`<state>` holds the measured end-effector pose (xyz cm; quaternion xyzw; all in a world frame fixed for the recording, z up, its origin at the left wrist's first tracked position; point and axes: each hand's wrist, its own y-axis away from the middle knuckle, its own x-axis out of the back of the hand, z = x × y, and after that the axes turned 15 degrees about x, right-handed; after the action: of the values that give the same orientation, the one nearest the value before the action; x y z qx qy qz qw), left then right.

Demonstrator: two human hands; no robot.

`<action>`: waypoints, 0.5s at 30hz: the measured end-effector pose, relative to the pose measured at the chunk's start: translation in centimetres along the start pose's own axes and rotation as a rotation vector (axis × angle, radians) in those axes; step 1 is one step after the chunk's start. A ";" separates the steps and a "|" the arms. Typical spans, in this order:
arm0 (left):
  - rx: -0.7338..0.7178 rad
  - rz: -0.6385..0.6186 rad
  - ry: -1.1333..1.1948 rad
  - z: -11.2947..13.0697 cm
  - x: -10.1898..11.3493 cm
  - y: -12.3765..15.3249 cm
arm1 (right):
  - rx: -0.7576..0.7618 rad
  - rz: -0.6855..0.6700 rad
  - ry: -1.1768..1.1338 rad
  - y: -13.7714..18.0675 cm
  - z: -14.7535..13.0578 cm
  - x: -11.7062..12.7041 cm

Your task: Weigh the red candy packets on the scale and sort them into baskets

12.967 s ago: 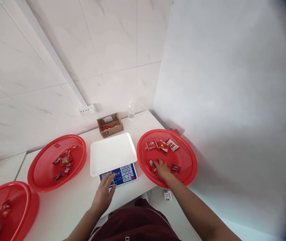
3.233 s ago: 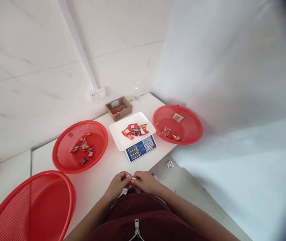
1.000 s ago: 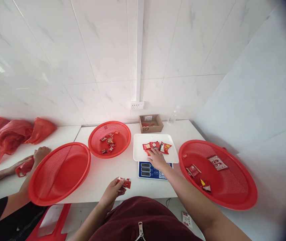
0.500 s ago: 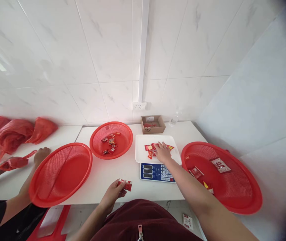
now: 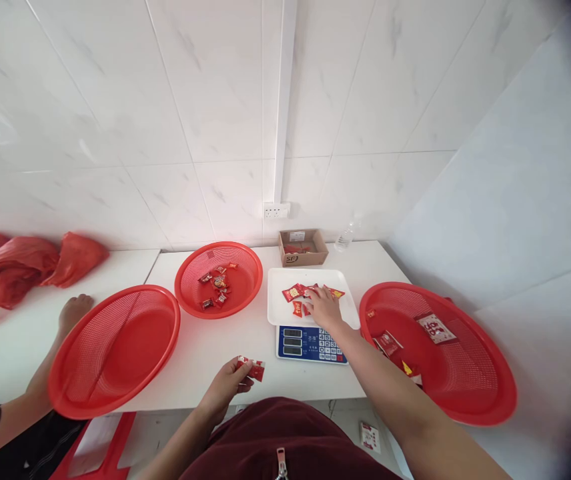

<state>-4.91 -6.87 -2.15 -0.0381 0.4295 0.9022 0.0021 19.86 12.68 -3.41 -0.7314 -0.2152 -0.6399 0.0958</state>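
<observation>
My left hand (image 5: 229, 383) is closed on a small red-and-white packet (image 5: 253, 368), held low in front of my body at the table's near edge. On the white weighing tray (image 5: 280, 277) of a blue digital scale (image 5: 310, 343), my right hand (image 5: 323, 308) reaches down with bent fingers gathered on red wrapped candies (image 5: 294, 292). Part of the pile is hidden beneath those fingers. A yellow-and-red candy pack (image 5: 337, 292) lies just to the right of the fingertips.
Red baskets stand left (image 5: 163, 297), back left with candies (image 5: 253, 260), and right (image 5: 490, 400) with several packets. Behind the scale are a cardboard box (image 5: 303, 257) and a clear bottle (image 5: 344, 238). Red bags (image 5: 80, 259) and a co-worker's arm (image 5: 48, 367) are at left.
The fingers of my right hand have drawn in slightly over the candies. My left hand keeps its packet. The small red bag by the co-worker and their other hand have gone from view.
</observation>
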 end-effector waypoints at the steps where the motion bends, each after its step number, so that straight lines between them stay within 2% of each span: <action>1: -0.002 0.003 -0.003 0.0 0.0 -0.1 | 0.002 -0.020 0.000 -0.4 0.0 0.0; 6: 0.005 -0.007 -0.002 0.2 0.0 -0.1 | -0.017 -0.133 -0.034 -0.8 -0.3 -0.6; 15: 0.016 0.003 -0.020 0.3 -0.2 -0.1 | 0.006 -0.097 -0.065 2.2 -0.5 -0.3</action>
<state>-4.70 -6.59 -2.03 -0.0283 0.4367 0.8991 0.0055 20.32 10.48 -3.32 -0.7402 -0.2554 -0.6190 0.0599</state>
